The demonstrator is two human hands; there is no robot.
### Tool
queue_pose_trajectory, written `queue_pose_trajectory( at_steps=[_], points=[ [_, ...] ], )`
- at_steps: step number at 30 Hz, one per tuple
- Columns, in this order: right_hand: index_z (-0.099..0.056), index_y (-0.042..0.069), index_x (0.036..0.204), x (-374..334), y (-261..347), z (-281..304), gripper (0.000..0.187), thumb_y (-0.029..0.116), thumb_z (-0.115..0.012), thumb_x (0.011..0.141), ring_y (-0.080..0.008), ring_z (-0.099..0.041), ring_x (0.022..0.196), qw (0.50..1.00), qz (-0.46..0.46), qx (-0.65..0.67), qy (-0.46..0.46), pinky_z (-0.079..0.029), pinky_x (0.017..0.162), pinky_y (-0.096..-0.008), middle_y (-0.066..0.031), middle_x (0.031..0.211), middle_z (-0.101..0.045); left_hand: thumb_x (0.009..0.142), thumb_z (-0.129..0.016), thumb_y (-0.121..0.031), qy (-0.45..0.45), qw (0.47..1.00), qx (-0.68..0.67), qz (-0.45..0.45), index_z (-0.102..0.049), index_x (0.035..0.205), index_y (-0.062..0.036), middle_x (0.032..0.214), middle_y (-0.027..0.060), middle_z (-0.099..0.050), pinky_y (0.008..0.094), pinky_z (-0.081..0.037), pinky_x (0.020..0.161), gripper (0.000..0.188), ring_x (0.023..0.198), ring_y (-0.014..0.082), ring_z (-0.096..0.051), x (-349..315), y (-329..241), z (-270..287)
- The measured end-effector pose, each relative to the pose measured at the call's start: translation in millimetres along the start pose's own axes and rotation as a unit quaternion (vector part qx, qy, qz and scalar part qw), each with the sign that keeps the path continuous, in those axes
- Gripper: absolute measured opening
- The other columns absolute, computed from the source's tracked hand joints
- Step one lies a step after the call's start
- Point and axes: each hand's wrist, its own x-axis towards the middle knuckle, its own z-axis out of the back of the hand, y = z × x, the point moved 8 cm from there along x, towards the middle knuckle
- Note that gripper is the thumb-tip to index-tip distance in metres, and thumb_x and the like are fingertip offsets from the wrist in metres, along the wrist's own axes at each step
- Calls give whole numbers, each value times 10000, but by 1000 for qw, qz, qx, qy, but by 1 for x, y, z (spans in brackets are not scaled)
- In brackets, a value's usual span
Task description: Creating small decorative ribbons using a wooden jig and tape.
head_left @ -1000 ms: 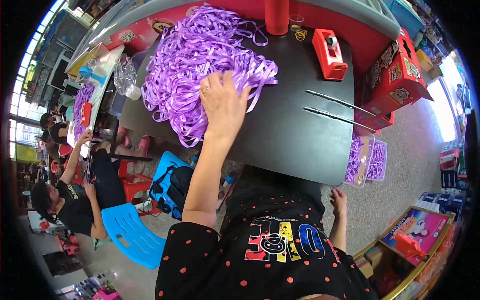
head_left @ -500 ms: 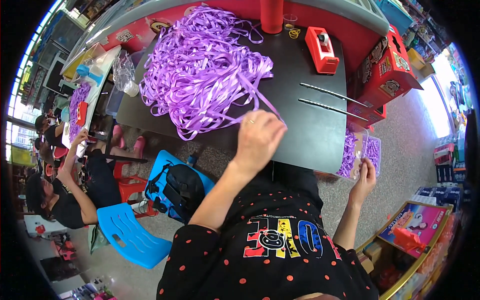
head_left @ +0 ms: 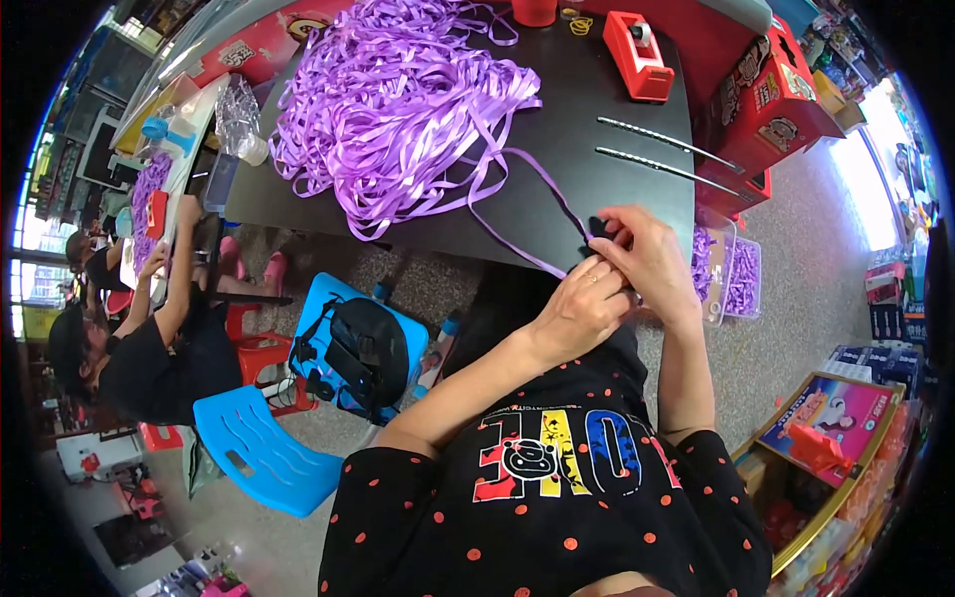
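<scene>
A large tangled heap of shiny purple ribbon (head_left: 398, 129) covers the left part of the dark table (head_left: 577, 80). From its right side a loop of ribbon trails to both my hands, just off the table's front edge. My left hand (head_left: 585, 310) is closed, pinching the lower strand. Right against it, my right hand (head_left: 652, 261) is closed with thumb and fingers bent together where the upper strand ends. A small black piece (head_left: 600, 229) shows at its fingertips; its kind cannot be made out. The fingers overlap and partly hide the ribbon.
Two twisted metal rods (head_left: 676, 149) stick out over the table from a red box (head_left: 786, 114). A red tape dispenser (head_left: 639, 60) stands farther back. Clear bins with purple pieces (head_left: 741, 279) sit right. A blue stool (head_left: 348, 338) and a seated person (head_left: 169, 348) are left.
My left hand has drawn ribbon out of the heap toward me and to the right. My right hand has come from the bins to meet it. The view has shifted slightly.
</scene>
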Motion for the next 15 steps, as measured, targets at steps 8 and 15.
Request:
queue_pose_trajectory(
  at_steps=[8, 15],
  points=[
    [-632, -5, 919, -10, -6, 6, 173, 105, -658, 789, -281, -605, 748, 995, 89, 21, -32, -486, 690, -350, -138, 851, -592, 703, -697, 18, -101, 991, -57, 64, -644, 893, -1, 961, 122, -644, 387, -457, 911, 198, 980, 303, -609, -8, -2, 29],
    [-615, -26, 976, -29, -4, 4, 200, 151, -614, 884, -89, -599, 773, 944, 18, 293, 150, -491, 655, -247, -57, 837, -646, 889, -603, -129, -91, 970, -95, 204, -510, 1213, -5, 1130, 104, -584, 302, -398, 961, 359, 1091, 192, -545, 11, 5, 58]
  ],
)
